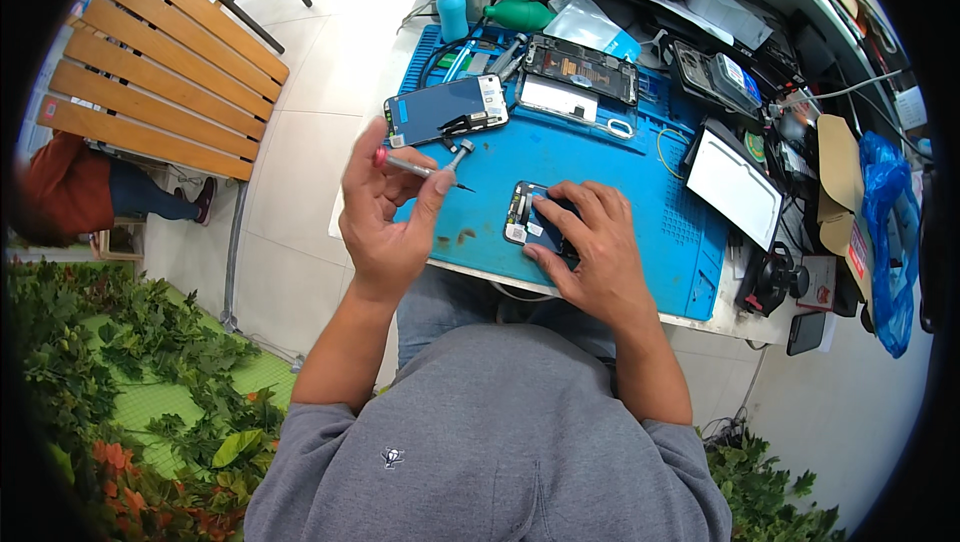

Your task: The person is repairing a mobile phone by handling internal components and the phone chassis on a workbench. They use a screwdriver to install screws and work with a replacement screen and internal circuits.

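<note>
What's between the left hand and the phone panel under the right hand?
In the head view: blue mat with dark stains, and the tip of the held screwdriver.

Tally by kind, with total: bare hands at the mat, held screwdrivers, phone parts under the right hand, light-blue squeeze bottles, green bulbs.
Bare hands: 2, left hand and right hand
Held screwdriver: 1
Phone part under right hand: 1
Light-blue squeeze bottle: 1
Green bulb: 1
Total: 6
</note>
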A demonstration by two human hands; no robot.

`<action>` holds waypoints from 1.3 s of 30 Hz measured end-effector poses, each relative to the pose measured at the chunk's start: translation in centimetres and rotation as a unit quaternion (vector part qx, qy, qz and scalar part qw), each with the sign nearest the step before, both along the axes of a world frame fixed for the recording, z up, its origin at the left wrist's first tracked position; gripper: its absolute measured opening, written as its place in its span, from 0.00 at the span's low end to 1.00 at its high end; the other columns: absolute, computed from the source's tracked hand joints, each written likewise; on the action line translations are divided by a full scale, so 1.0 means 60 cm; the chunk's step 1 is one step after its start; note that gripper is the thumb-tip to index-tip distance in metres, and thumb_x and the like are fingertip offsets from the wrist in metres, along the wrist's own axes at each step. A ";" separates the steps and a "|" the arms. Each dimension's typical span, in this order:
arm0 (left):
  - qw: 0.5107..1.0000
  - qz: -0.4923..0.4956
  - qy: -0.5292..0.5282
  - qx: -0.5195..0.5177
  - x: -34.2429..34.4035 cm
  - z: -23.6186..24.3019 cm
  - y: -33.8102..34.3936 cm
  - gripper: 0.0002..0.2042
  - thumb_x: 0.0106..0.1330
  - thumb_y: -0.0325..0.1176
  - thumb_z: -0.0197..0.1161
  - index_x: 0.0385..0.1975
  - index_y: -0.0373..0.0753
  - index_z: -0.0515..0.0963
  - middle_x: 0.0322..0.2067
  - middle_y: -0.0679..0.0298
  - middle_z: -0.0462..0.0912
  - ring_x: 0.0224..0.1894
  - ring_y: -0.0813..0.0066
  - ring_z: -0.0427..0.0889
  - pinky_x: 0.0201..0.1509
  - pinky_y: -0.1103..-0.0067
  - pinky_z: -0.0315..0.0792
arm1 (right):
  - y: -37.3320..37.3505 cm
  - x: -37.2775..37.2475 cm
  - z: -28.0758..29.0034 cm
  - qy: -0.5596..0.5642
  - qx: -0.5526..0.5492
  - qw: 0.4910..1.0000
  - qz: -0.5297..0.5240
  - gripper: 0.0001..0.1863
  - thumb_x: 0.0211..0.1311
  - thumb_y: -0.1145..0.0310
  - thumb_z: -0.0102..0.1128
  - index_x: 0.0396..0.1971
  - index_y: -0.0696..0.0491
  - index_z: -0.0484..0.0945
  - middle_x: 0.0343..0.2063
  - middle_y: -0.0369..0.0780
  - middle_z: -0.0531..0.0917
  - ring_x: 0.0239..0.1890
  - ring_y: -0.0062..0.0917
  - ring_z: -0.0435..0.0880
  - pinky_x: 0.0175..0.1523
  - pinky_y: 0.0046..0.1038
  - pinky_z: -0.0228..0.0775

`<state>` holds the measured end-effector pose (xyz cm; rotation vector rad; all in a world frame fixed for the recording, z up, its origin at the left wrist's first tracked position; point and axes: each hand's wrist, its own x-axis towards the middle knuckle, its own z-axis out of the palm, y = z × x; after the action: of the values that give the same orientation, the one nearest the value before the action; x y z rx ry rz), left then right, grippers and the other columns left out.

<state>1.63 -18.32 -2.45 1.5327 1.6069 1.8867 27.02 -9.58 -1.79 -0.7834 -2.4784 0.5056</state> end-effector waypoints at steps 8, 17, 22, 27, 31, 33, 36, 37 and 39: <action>0.997 -0.030 0.060 -0.032 -0.027 0.011 -0.009 0.46 0.76 0.15 0.73 0.89 0.39 0.53 0.49 0.53 0.90 0.49 0.71 0.94 0.54 0.75 0.90 | -0.001 -0.001 0.007 -0.014 -0.010 1.000 -0.018 0.35 0.65 0.56 0.83 0.68 0.53 0.84 0.67 0.45 0.83 0.70 0.47 0.77 0.77 0.53 0.67; 0.998 -0.029 -0.036 -0.034 -0.031 -0.002 -0.018 0.48 0.78 0.17 0.72 0.90 0.39 0.47 0.49 0.53 0.88 0.47 0.68 0.95 0.54 0.73 0.89 | 0.014 -0.004 0.026 -0.049 -0.027 0.998 -0.009 0.41 0.60 0.57 0.87 0.71 0.55 0.82 0.66 0.47 0.84 0.69 0.48 0.78 0.75 0.48 0.70; 0.998 -0.049 -0.024 -0.002 -0.024 -0.030 -0.012 0.48 0.77 0.17 0.72 0.90 0.38 0.47 0.49 0.52 0.88 0.47 0.67 0.95 0.54 0.73 0.90 | 0.015 -0.008 0.035 -0.052 -0.051 0.997 -0.017 0.45 0.55 0.61 0.90 0.73 0.55 0.80 0.65 0.49 0.84 0.68 0.47 0.79 0.74 0.48 0.71; 0.997 -0.048 -0.056 0.007 -0.025 -0.035 -0.015 0.48 0.77 0.16 0.72 0.90 0.38 0.46 0.49 0.51 0.88 0.48 0.66 0.95 0.54 0.73 0.90 | 0.015 -0.013 0.042 -0.054 -0.063 0.996 -0.020 0.46 0.53 0.62 0.91 0.73 0.56 0.80 0.64 0.50 0.84 0.67 0.48 0.79 0.74 0.48 0.71; 0.996 -0.054 -0.066 0.014 -0.030 -0.038 -0.014 0.49 0.77 0.15 0.71 0.90 0.39 0.46 0.49 0.51 0.87 0.48 0.66 0.94 0.55 0.73 0.89 | 0.016 -0.017 0.045 -0.037 -0.061 0.997 -0.023 0.47 0.52 0.63 0.92 0.73 0.56 0.79 0.63 0.50 0.84 0.65 0.48 0.80 0.72 0.47 0.73; 0.996 -0.053 -0.072 0.021 -0.029 -0.039 -0.017 0.49 0.77 0.15 0.71 0.90 0.40 0.45 0.49 0.51 0.87 0.48 0.66 0.94 0.54 0.73 0.89 | 0.015 -0.018 0.048 -0.039 -0.058 0.997 -0.019 0.46 0.52 0.63 0.91 0.72 0.56 0.80 0.62 0.50 0.84 0.65 0.48 0.80 0.72 0.47 0.74; 0.994 -0.048 -0.092 0.037 -0.025 -0.042 -0.014 0.49 0.76 0.15 0.71 0.90 0.39 0.45 0.48 0.51 0.88 0.47 0.66 0.94 0.53 0.73 0.89 | 0.019 -0.012 0.051 -0.048 -0.050 0.997 -0.013 0.45 0.53 0.62 0.91 0.72 0.56 0.80 0.62 0.50 0.85 0.65 0.48 0.80 0.71 0.47 0.75; 0.993 -0.037 -0.104 0.042 -0.024 -0.042 -0.014 0.49 0.76 0.15 0.72 0.90 0.37 0.46 0.48 0.51 0.88 0.46 0.65 0.95 0.51 0.73 0.90 | 0.021 -0.010 0.049 -0.053 -0.049 0.997 -0.005 0.44 0.54 0.61 0.90 0.71 0.56 0.81 0.62 0.50 0.85 0.65 0.48 0.80 0.72 0.47 0.75; 0.993 -0.044 -0.099 0.043 -0.026 -0.039 -0.014 0.49 0.77 0.16 0.71 0.90 0.38 0.45 0.48 0.51 0.88 0.46 0.66 0.95 0.52 0.73 0.89 | 0.024 -0.006 0.047 -0.051 -0.040 0.998 -0.008 0.42 0.56 0.58 0.89 0.69 0.56 0.82 0.61 0.49 0.85 0.64 0.47 0.81 0.72 0.47 0.74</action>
<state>0.05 -19.18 -4.80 1.3736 1.3659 2.0127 26.67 -8.12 1.06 -0.8790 -2.5560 0.5765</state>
